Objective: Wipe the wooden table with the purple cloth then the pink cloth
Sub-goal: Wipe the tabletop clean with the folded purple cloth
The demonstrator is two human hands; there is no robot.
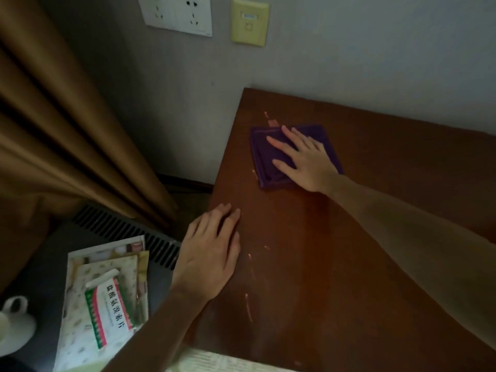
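From the head camera, we press our right hand flat, fingers straight and spread, on the folded purple cloth, which lies near the far left corner of the wooden table. Our left hand rests palm-down on the tabletop's left edge, fingers straight, holding nothing. Pale scuffs streak the wood near that edge. We cannot see the pink cloth. Left of the table, a medicine box lies on a patterned packet, beside a white cup; a brown curtain hangs behind.

We judge this to be step 1 of 2, the purple-cloth wipe. Next we should sweep the cloth across the remaining surface under steady pressure.
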